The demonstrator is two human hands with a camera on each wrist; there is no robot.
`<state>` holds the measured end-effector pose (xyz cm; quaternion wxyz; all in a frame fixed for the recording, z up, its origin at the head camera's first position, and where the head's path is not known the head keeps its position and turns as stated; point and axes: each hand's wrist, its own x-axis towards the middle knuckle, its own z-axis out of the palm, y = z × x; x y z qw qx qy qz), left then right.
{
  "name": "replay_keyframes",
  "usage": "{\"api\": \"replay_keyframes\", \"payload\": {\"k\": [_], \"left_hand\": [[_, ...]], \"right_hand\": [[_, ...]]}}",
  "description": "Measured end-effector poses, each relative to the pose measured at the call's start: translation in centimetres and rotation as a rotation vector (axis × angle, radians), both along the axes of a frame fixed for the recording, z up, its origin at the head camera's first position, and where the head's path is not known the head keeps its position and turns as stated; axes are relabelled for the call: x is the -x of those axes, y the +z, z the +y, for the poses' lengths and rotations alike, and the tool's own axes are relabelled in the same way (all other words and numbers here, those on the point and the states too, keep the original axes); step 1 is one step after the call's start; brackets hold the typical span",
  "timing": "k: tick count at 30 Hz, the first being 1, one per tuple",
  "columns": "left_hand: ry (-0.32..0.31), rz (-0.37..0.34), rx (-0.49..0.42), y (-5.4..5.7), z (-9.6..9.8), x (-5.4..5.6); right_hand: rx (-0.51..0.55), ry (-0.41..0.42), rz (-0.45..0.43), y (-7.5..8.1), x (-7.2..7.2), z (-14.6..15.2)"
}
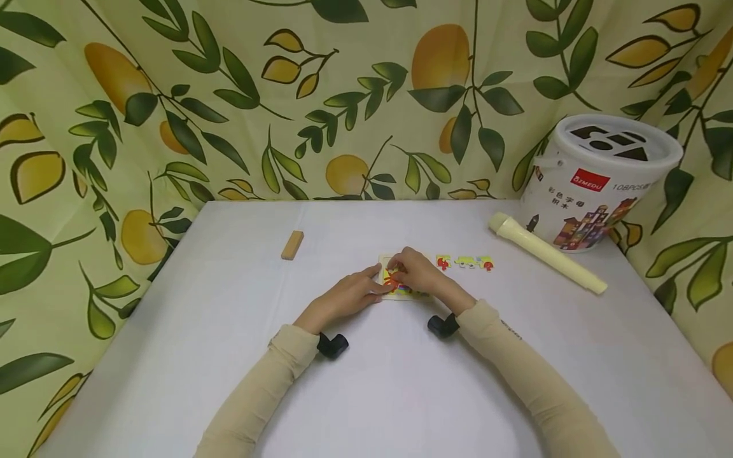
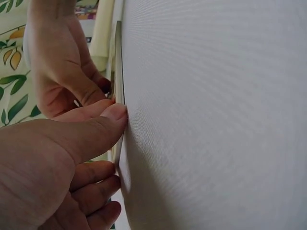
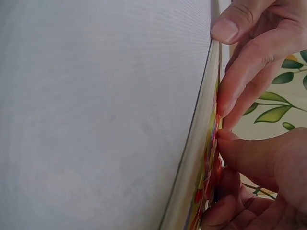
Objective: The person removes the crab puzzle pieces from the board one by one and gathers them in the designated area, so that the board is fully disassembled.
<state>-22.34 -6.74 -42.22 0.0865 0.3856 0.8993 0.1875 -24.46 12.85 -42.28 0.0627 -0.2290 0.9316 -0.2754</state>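
Observation:
A small jigsaw puzzle board (image 1: pixel 390 296) with a red and yellow picture lies flat under both hands. At its left side, my left hand (image 1: pixel 350 294) grips it, thumb against the edge and a finger on the picture. My right hand (image 1: pixel 420 270) bends over the board from the right, its thumb and fingers pinching a puzzle piece that they mostly hide. In the right wrist view the board's edge (image 3: pixel 192 158) is seen side-on, the right thumb (image 3: pixel 240 148) close at the red picture. Right of the board lie a red loose piece (image 1: pixel 443 262) and more loose pieces (image 1: pixel 466 261) in a row.
A wooden block (image 1: pixel 293 245) lies at the back left of the white table (image 1: pixel 378 381). On the right, a cream toy microphone (image 1: pixel 546 257) lies slanted before a white printed bucket (image 1: pixel 595 184) with shape holes in its lid. A patterned curtain (image 1: pixel 366 114) closes the back.

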Motion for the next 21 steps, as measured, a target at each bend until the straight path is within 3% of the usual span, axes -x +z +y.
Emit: {"api": "replay_keyframes", "payload": {"k": [12,21], "left_hand": [[-0.032,-0.004,-0.013,0.41,0.08,0.67],[-0.032,-0.021,-0.012,0.22,-0.09,0.42]], "right_hand": [[0.005,0.018,-0.045,0.77,0.49,0.1],[0.034,0.057,-0.045,0.08,0.7,-0.09]]}}
